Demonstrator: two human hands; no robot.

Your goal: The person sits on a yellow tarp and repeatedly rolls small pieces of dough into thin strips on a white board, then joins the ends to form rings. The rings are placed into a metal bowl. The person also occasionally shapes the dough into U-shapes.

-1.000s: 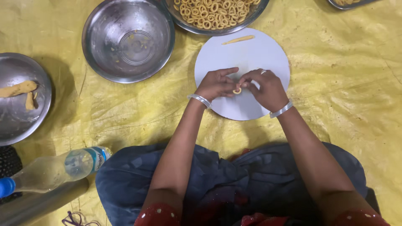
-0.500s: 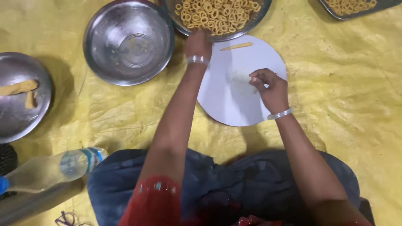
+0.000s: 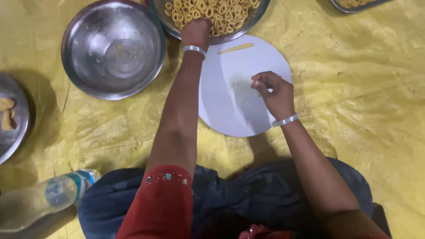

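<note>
Grip check first: our left hand [image 3: 197, 32] reaches into the steel bowl of dough rings [image 3: 208, 11] at the top edge, fingers down among the rings; we cannot tell whether that grip is closed on one. Our right hand [image 3: 275, 94] sits on the round white board [image 3: 230, 110], fingers curled loosely with the tips together; we cannot tell if that grip holds anything.

Surface: a wrinkled yellow plastic sheet [image 3: 354, 88] covers the floor, everything lies on it. We sit with dark blue cloth [image 3: 230, 194] over our lap, at the near edge of the board.

Empty steel bowl [image 3: 113, 48] sits left of the board, beside the ring bowl. Steel plate [image 3: 11, 119] at far left holds dough bits. Plastic bottle [image 3: 44, 199] lies lower left. Another tray [image 3: 354, 3] shows at top right, cut off. One dough stick [image 3: 236, 48] lies on the board's far edge.
</note>
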